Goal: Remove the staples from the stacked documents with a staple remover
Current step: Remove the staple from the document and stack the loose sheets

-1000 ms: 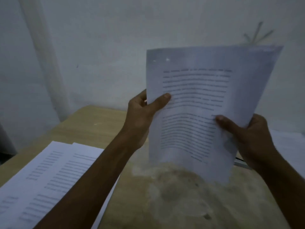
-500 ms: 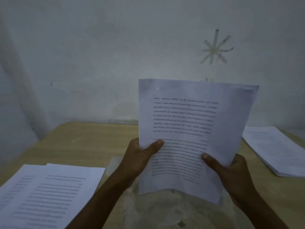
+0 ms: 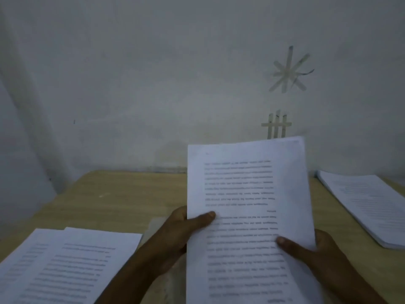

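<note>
With left grip [image 3: 184, 231] and right grip [image 3: 322, 257] I pinched the document [image 3: 245, 185] by its sides, raised above the surface [image 3: 122, 198].

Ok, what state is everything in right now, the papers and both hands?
Held document: up off the table, upright; staple too blurred to tell.
Left hand: grips its left edge, thumb in front.
Right hand: grips its right edge, thumb in front.
Loose sheets: flat on the table, left, overlapping.
Paper stack: flat on the table, right.
Staple remover: not in view.
</note>
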`<state>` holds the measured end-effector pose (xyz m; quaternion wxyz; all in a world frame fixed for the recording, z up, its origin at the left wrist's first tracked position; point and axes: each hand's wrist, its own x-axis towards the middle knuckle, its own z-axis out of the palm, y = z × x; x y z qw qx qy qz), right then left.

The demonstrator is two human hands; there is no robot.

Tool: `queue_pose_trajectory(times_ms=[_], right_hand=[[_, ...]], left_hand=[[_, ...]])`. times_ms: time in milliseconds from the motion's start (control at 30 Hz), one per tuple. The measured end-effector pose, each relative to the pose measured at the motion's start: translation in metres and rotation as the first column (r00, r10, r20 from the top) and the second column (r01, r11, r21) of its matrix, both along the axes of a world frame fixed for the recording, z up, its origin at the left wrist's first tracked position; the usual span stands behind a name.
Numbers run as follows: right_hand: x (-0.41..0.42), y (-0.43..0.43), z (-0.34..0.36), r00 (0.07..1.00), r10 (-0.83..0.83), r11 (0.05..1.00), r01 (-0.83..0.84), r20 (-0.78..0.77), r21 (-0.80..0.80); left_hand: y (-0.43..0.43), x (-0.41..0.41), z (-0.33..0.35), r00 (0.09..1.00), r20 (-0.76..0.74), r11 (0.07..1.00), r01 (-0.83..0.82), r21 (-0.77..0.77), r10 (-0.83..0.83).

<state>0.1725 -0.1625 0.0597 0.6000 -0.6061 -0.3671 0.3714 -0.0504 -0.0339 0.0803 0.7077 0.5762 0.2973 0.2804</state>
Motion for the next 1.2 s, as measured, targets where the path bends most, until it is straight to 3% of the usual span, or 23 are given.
queue_pose_trajectory(times_ms=[267,433,667,1000,1100,1200], right_hand=[[-0.010,-0.012,-0.048,0.985,0.164,0.954,-0.145,0.050,-0.262],[-0.006,-0.013,-0.056,0.968,0.208,0.937,-0.156,0.138,-0.312],[-0.005,-0.008,-0.064,0.879,0.197,0.914,-0.004,0.434,-0.405],[0.003,0.000,-0.050,0.781,0.386,0.832,-0.064,0.492,-0.552],[0.016,0.010,-0.042,0.721,0.343,0.832,0.065,0.602,-0.551],[0.043,0.026,-0.041,0.588,0.146,0.888,0.277,0.796,-0.367]], left_hand=[[0.033,0.006,-0.034,0.940,-0.010,0.940,-0.340,-0.002,0.340],[0.043,0.014,-0.054,0.918,-0.079,0.921,-0.390,-0.007,0.389],[0.050,0.018,-0.071,0.899,-0.155,0.912,-0.410,0.023,0.409],[0.059,0.024,-0.087,0.857,-0.255,0.894,-0.435,0.110,0.448],[0.062,0.025,-0.090,0.845,-0.295,0.895,-0.414,0.164,0.445],[0.065,0.025,-0.091,0.844,-0.311,0.899,-0.401,0.176,0.437]])
